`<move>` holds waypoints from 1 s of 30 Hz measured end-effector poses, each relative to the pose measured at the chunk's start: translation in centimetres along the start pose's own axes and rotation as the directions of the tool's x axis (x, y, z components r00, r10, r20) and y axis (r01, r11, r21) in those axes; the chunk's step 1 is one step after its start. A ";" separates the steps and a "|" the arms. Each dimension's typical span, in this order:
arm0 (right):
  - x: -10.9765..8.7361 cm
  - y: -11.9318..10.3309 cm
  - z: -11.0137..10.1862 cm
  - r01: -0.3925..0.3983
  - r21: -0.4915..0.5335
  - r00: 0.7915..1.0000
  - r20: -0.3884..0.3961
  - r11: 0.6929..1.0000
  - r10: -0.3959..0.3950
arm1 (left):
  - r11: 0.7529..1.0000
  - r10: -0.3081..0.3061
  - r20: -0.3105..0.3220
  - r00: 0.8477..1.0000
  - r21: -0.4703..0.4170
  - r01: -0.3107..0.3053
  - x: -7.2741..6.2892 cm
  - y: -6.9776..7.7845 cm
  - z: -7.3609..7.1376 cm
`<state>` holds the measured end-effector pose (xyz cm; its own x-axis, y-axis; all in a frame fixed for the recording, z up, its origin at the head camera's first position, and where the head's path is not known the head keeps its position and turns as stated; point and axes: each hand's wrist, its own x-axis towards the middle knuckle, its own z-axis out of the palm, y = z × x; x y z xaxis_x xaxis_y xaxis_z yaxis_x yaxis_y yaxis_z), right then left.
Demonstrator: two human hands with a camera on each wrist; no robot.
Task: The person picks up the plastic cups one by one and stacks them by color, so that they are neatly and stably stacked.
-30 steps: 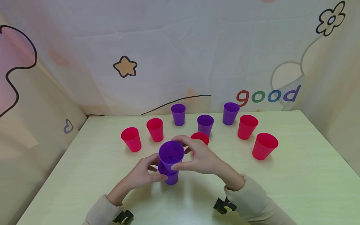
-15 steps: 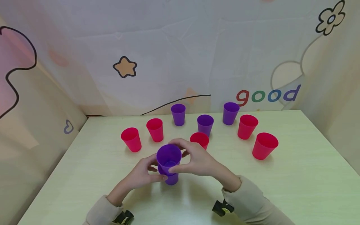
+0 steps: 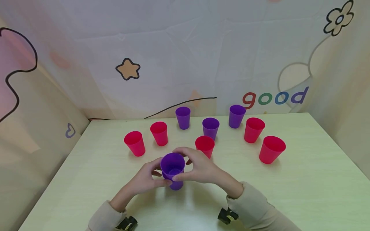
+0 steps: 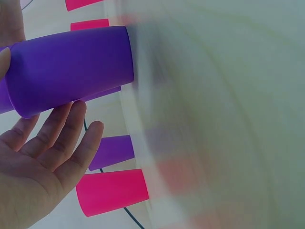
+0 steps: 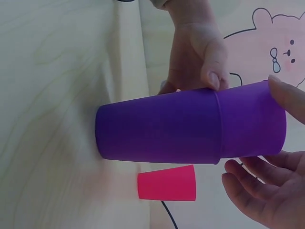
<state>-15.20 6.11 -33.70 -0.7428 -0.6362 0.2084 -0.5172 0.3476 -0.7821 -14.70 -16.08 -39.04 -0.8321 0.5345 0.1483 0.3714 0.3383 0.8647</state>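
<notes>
Two purple cups stand nested near the middle front of the table. My right hand [image 3: 199, 166] grips the upper purple cup [image 5: 255, 119] near its rim, thumb on the near side and fingers behind. Most of that cup's lower half is hidden inside the lower purple cup [image 5: 159, 129], which sits upright on the tabletop. Around the lower cup's left side my left hand [image 3: 147, 178] holds it, its thumb by the rim. In the left wrist view, this hand's fingers [image 4: 71, 126] curve along the cup's wall.
Behind the hands stand several upright cups: purple ones at the back, such as one purple cup [image 3: 183, 118], and red ones, such as the red cup [image 3: 204, 146] just beyond my right hand. A printed cloth [image 3: 173, 57] closes off the table's [image 3: 303, 192] far side.
My right hand has moved down and slightly left, lowering the upper purple cup deeper into the lower one. The left hand and the lower cup have stayed in place.
</notes>
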 end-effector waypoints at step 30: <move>-0.4 2.2 0.6 0.002 -0.020 1.000 0.019 1.000 -0.002 | 1.000 -0.008 -0.007 1.000 0.009 0.008 0.0 0.1 0.1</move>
<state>-15.78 6.74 -35.87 -0.7339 -0.6495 0.1989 -0.5270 0.3596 -0.7700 -14.59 -16.01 -38.99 -0.8381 0.5259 0.1449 0.3684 0.3498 0.8613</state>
